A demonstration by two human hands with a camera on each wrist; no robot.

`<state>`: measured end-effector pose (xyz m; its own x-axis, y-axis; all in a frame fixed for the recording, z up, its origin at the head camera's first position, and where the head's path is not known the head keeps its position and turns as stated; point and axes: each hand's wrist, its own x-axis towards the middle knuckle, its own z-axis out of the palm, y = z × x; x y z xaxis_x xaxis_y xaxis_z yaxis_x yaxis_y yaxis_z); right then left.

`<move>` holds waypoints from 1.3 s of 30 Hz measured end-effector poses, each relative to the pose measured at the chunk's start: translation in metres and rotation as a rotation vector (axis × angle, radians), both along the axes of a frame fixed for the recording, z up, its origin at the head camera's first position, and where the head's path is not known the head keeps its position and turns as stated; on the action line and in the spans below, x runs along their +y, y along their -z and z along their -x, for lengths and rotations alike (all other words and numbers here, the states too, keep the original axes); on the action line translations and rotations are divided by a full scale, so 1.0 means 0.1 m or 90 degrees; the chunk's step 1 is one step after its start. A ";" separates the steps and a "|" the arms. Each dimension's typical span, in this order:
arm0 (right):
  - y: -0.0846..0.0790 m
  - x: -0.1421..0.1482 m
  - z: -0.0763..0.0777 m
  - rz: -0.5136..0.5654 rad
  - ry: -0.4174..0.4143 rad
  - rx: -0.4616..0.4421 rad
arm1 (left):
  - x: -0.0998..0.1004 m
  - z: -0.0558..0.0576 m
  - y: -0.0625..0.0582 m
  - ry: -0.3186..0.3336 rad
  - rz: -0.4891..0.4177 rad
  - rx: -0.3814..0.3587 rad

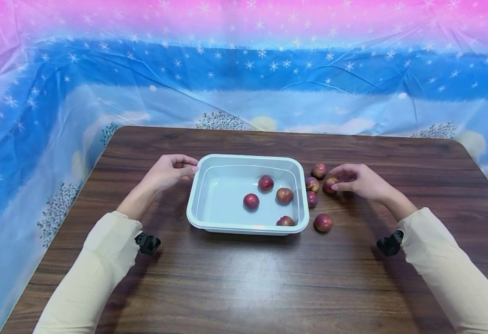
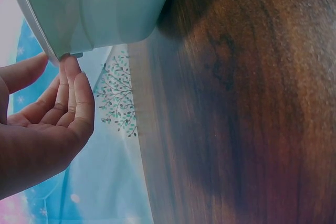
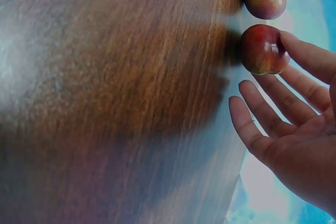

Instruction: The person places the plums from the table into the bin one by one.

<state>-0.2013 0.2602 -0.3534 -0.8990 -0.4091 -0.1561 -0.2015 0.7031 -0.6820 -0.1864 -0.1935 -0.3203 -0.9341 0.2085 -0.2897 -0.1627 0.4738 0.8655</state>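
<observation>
A white plastic tub (image 1: 223, 227) stands on the table with several red plums (image 1: 251, 201) inside, mostly in its right half. My left hand (image 1: 169, 171) pinches the tub's left rim; the left wrist view shows the thumb on the rim (image 2: 39, 32) and the fingertips just beneath it. To the right of the tub, my right hand (image 1: 362, 183) holds a plum (image 3: 262, 50) between thumb and fingers, at table level. Other plums lie close by: one (image 1: 320, 170) behind, one (image 1: 312, 184) against the tub's side, and one (image 1: 323, 223) nearer the front.
The dark wood-grain table (image 1: 244, 283) extends on all sides of the tub. A pink and blue snowflake cloth (image 1: 244, 65) hangs behind the table and along its left. Each wrist wears a black camera strap (image 1: 389, 243).
</observation>
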 end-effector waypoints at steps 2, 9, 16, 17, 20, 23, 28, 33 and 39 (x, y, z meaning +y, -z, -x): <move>-0.01 0.00 0.00 0.002 0.002 -0.002 | 0.00 0.00 0.00 0.000 0.000 -0.002; -0.10 0.00 -0.02 0.006 0.001 -0.012 | 0.00 -0.01 -0.02 -0.006 0.001 -0.007; -0.22 -0.01 -0.03 0.004 -0.006 0.002 | 0.00 -0.02 -0.02 -0.005 0.000 -0.004; -0.23 -0.01 -0.02 0.006 -0.006 0.006 | 0.00 -0.02 -0.02 -0.005 0.000 -0.005; -0.27 -0.02 -0.01 0.014 0.003 0.011 | 0.00 -0.02 -0.02 -0.005 -0.002 -0.006; -0.32 -0.03 -0.01 0.016 0.005 0.017 | 0.01 -0.02 -0.02 -0.005 -0.001 -0.007; -0.39 -0.05 0.01 0.007 0.011 0.033 | 0.01 -0.02 -0.02 -0.002 0.002 -0.004; -0.44 -0.07 0.03 0.012 0.030 0.041 | 0.01 -0.02 -0.02 -0.004 0.003 -0.005; -0.52 -0.09 0.04 0.029 0.029 0.038 | 0.01 -0.01 -0.02 -0.003 0.006 -0.005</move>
